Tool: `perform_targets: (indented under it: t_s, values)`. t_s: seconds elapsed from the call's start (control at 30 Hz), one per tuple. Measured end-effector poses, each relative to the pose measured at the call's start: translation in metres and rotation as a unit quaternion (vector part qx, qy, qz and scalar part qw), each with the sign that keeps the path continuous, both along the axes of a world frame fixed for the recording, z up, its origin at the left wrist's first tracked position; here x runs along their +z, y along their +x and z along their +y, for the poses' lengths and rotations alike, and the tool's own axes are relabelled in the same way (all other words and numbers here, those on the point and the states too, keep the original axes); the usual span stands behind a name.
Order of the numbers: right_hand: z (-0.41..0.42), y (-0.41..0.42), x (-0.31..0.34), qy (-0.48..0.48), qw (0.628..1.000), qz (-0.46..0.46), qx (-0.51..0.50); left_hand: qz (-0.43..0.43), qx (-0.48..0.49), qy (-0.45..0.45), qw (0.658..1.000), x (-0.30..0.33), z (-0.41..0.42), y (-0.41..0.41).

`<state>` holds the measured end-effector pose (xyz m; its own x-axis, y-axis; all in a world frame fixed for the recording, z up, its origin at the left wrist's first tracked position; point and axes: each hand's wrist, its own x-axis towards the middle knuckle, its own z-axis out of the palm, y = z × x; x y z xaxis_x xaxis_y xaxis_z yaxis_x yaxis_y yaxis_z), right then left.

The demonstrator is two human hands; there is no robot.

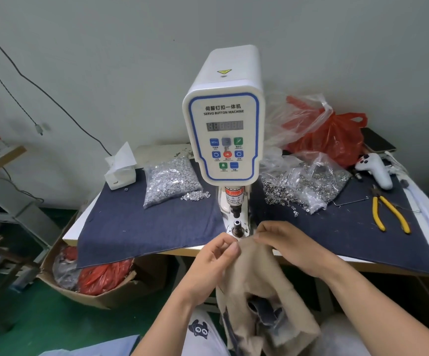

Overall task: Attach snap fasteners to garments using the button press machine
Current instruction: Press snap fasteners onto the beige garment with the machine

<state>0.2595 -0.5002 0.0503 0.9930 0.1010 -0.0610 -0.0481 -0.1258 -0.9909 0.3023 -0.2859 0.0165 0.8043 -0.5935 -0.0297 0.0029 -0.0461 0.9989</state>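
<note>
a tan garment point(257, 276) hangs from the front edge of the tabletop point(70, 231), its top edge lifted just in front of the lower post point(237, 225) of the button machine point(225, 129). the left hand point(214, 258) pinches the garment's top edge between thumb and curled fingers; the right hand point(282, 241) grips the same edge from above, fingers bent over the cloth. both hands sit close together, right before the post, and the upper punch point(235, 209) stands above it with a gap between.

a dark blue cloth point(136, 227) covers the tabletop on both sides of the machine. to the left lie a clear bag of silvery fasteners point(169, 179), some spilled beside it, and a white tissue box point(120, 170). to the right lie an open bag of ring-shaped fasteners point(303, 186), a red plastic bag point(336, 140), a white controller point(374, 168) and yellow-handled pliers point(388, 211). under the tabletop's left corner a cardboard box point(85, 294) holds red bags on the green floor point(41, 327).
</note>
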Motion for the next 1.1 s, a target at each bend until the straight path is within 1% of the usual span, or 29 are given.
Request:
perform_targets:
  t_s: [0.07,0.17,0.2,0.27,0.33,0.47,0.57,0.7,0.83,1.1]
  values:
    - [-0.002,0.004,-0.003,0.046,0.999,0.011,-0.012,-0.041,-0.017,0.062,0.997,-0.001,0.001,0.006]
    - [-0.007,0.012,-0.012,0.122,0.991,0.039,-0.038,-0.056,0.027,0.064,0.996,0.005,0.002,0.02]
    - [-0.008,0.016,-0.015,0.132,0.989,0.042,-0.048,-0.061,0.047,0.067,0.995,0.007,0.0,0.025]
    - [-0.008,0.023,-0.02,0.123,0.989,0.043,-0.066,-0.062,0.072,0.075,0.993,0.009,-0.003,0.033]
    - [-0.005,0.03,-0.023,0.095,0.991,0.043,-0.083,-0.055,0.085,0.086,0.991,0.005,-0.005,0.041]
    - [-0.005,0.037,-0.031,0.052,0.993,0.041,-0.099,-0.057,0.093,0.12,0.987,-0.008,-0.005,0.053]
    - [-0.006,0.039,-0.036,0.056,0.993,0.045,-0.097,-0.047,0.1,0.117,0.987,-0.014,-0.006,0.056]
    - [-0.005,0.041,-0.038,0.062,0.992,0.048,-0.1,-0.008,0.131,0.072,0.989,-0.021,-0.006,0.056]
    - [-0.004,0.042,-0.039,0.068,0.991,0.043,-0.108,-0.037,0.141,0.11,0.983,-0.022,-0.01,0.06]
    - [-0.003,0.042,-0.039,0.045,0.992,0.043,-0.112,-0.022,0.151,0.122,0.981,-0.022,-0.015,0.062]
